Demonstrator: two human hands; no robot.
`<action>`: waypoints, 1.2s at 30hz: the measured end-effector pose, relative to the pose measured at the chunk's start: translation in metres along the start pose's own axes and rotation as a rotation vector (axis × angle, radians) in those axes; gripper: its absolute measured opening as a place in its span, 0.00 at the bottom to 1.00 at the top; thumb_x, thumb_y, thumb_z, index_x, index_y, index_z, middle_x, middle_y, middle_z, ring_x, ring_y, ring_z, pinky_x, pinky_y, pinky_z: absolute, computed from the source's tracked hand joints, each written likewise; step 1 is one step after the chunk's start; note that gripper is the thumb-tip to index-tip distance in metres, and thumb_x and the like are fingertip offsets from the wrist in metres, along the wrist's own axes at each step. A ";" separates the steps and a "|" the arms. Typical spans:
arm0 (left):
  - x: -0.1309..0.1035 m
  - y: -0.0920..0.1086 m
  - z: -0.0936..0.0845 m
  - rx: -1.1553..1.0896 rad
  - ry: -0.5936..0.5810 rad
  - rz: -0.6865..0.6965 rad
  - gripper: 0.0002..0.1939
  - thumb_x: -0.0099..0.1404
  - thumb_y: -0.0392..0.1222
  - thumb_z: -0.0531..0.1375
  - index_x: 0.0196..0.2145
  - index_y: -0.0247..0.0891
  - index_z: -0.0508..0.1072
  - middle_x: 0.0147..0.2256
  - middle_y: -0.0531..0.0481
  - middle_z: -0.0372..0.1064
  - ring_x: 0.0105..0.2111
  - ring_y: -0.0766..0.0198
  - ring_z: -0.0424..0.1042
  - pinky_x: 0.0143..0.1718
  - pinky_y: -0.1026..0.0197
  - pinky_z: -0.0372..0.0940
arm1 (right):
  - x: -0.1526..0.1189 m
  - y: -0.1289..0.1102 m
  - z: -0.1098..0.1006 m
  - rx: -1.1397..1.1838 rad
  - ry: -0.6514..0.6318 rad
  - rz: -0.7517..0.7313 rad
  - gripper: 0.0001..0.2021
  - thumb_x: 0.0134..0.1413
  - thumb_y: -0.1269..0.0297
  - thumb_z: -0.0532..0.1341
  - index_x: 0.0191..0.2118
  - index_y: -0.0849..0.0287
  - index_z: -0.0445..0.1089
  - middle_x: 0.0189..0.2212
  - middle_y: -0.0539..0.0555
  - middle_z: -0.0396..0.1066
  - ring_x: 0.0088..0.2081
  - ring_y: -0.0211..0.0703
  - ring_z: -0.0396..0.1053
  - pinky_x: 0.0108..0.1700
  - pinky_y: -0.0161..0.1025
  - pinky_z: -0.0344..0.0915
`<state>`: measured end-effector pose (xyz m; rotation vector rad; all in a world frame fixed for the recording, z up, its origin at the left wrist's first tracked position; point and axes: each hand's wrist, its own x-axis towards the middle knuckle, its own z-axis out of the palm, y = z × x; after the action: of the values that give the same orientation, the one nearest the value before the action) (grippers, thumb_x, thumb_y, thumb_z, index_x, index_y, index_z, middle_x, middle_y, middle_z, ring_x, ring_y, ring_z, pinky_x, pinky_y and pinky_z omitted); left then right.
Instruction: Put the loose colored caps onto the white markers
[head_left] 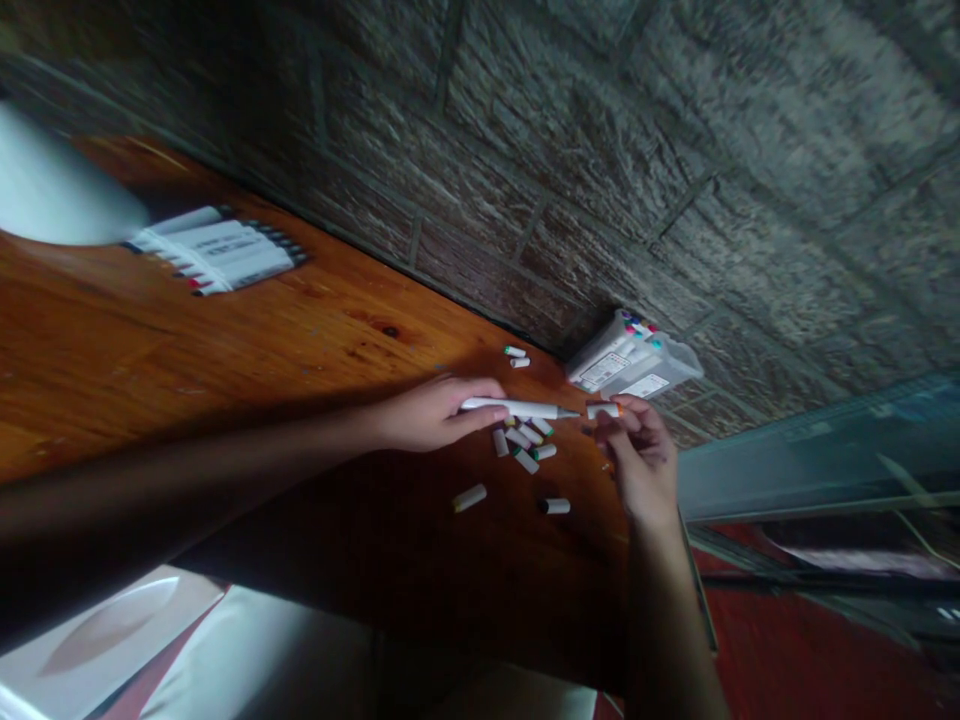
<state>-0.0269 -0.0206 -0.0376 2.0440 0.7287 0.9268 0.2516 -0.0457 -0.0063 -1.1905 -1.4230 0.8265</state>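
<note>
Left hand (424,412) pinches marker (534,410), tip bare | right hand (643,455) pinches cap (601,411), seemingly just apart | loose caps (530,434) lie unfitted toward worktop's (360,335) right edge

Hands (424,412) holding uncapped marker (525,409) and cap (602,411), loose caps (526,460), probably more markers (232,252), blurred

So, both forearms are bare as far as you can see, the left forearm (247,485) and the right forearm (667,610) alike, pretty slim, narrowing into bare wrists. The left hand (424,415) and right hand (641,460) are ungloved, slender fingers on both. Looks like a little purplish smudge on the right one, near the outer edge, kinda blurry though. Skin detail's mostly lost in the dim light.
</note>
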 end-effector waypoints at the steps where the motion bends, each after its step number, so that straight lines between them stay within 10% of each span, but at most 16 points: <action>1: 0.000 0.000 0.000 -0.002 0.007 0.003 0.13 0.71 0.46 0.55 0.42 0.36 0.75 0.34 0.51 0.74 0.32 0.67 0.70 0.36 0.67 0.62 | 0.000 0.000 0.000 -0.002 0.006 0.005 0.13 0.53 0.60 0.68 0.43 0.53 0.69 0.31 0.48 0.73 0.26 0.34 0.64 0.29 0.32 0.63; 13: -0.001 -0.002 0.000 0.029 0.023 -0.007 0.13 0.71 0.47 0.55 0.42 0.36 0.74 0.35 0.50 0.74 0.34 0.65 0.71 0.36 0.67 0.62 | -0.002 -0.005 0.004 0.041 0.006 0.039 0.13 0.53 0.58 0.68 0.42 0.54 0.68 0.31 0.47 0.74 0.24 0.33 0.63 0.27 0.33 0.63; 24: -0.003 0.002 0.000 0.056 -0.043 0.069 0.09 0.70 0.43 0.57 0.43 0.38 0.75 0.38 0.50 0.76 0.34 0.67 0.73 0.37 0.67 0.61 | -0.009 -0.012 0.017 -0.117 -0.251 0.103 0.12 0.55 0.52 0.66 0.32 0.56 0.74 0.29 0.51 0.75 0.29 0.40 0.69 0.33 0.37 0.67; 36: -0.014 0.021 0.017 0.160 -0.203 0.115 0.13 0.71 0.47 0.56 0.47 0.43 0.76 0.38 0.51 0.78 0.36 0.63 0.76 0.37 0.65 0.63 | -0.023 -0.020 0.044 0.256 0.022 0.199 0.29 0.61 0.37 0.47 0.24 0.56 0.66 0.19 0.50 0.60 0.21 0.36 0.58 0.24 0.36 0.55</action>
<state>-0.0178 -0.0493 -0.0329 2.3019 0.5973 0.7292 0.2031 -0.0678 -0.0025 -1.1504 -1.1536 1.0953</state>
